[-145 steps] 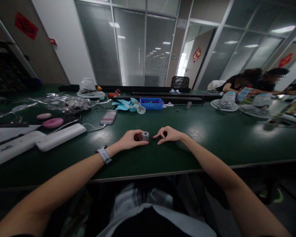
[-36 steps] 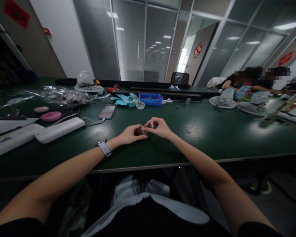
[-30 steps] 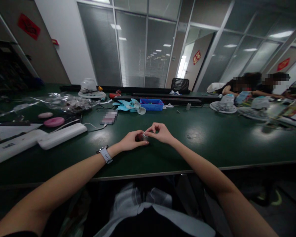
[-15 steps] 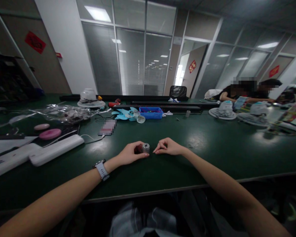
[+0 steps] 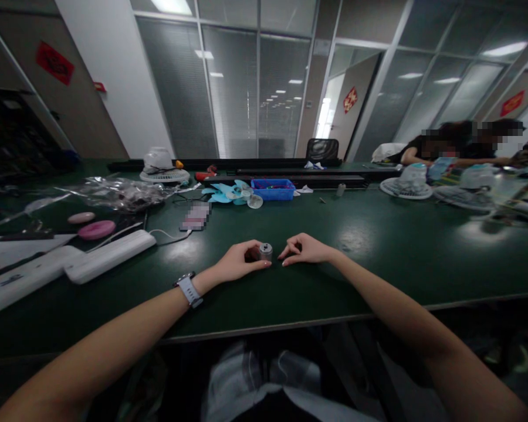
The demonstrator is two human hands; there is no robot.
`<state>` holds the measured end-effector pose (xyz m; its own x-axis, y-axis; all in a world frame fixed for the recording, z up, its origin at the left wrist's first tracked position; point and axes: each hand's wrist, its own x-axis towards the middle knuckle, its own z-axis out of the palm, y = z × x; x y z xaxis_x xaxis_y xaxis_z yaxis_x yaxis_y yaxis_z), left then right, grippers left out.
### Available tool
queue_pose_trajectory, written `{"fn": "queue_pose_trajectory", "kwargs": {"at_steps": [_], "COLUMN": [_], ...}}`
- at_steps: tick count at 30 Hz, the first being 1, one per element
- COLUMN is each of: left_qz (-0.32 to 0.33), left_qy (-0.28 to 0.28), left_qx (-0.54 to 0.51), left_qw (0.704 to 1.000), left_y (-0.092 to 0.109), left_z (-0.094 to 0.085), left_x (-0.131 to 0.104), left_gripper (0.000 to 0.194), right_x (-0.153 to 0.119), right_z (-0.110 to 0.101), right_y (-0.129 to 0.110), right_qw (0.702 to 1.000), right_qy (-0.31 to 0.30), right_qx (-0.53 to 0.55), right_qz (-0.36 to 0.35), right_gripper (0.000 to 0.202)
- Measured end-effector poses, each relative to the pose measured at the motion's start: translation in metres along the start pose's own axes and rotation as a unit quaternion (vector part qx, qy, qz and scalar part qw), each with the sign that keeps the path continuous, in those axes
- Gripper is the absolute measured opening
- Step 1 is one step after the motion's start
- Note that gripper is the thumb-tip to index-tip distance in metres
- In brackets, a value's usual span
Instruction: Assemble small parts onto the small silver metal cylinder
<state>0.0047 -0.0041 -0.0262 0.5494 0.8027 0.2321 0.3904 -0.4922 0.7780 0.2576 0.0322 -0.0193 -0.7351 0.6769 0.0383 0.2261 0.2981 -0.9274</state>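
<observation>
The left hand has its fingers and thumb closed around a small grey metal cylinder, upright near the front edge of the green worktop, its top with dark openings facing up. Just beside it, the right hand is curled, thumb and index fingertips slightly apart and clear of the cylinder. Beyond the hands lie a blue plastic bin and light-blue fan blades; a phone on a white cable lies further left.
</observation>
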Motion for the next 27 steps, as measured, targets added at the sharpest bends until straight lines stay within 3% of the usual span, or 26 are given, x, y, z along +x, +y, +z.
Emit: {"fn": "queue_pose_trajectory", "kwargs": {"at_steps": [4, 8, 9, 16, 23, 27], "left_qz": [0.005, 0.012, 0.014, 0.003, 0.014, 0.01], "left_qy": [0.002, 0.004, 0.004, 0.017, 0.013, 0.015], "left_qx": [0.002, 0.002, 0.002, 0.025, 0.018, 0.023], "left_qw": [1.0, 1.0, 1.0, 1.0, 1.0, 1.0], "left_y": [0.002, 0.002, 0.002, -0.002, -0.001, -0.002], "left_z": [-0.001, 0.0, 0.0, 0.001, 0.001, 0.002], "left_x": [-0.001, -0.001, -0.001, -0.001, -0.001, -0.001], "left_gripper": [0.043, 0.042, 0.043, 0.051, 0.044, 0.042], "right_x": [0.003, 0.013, 0.017, 0.032, 0.03, 0.027], "right_z": [0.003, 0.014, 0.019, 0.043, 0.04, 0.036], "right_y": [-0.003, -0.021, -0.025, -0.036, -0.032, -0.031], "right_qw": [0.999, 0.976, 0.972, 0.977, 0.977, 0.969], "right_qy": [0.04, 0.19, 0.203, 0.166, 0.173, 0.213], "right_qx": [0.012, 0.052, 0.053, 0.007, 0.007, -0.017], "right_qz": [-0.001, -0.093, -0.11, -0.131, -0.127, -0.124], "right_gripper": [0.046, 0.045, 0.043, 0.04, 0.042, 0.038]}}
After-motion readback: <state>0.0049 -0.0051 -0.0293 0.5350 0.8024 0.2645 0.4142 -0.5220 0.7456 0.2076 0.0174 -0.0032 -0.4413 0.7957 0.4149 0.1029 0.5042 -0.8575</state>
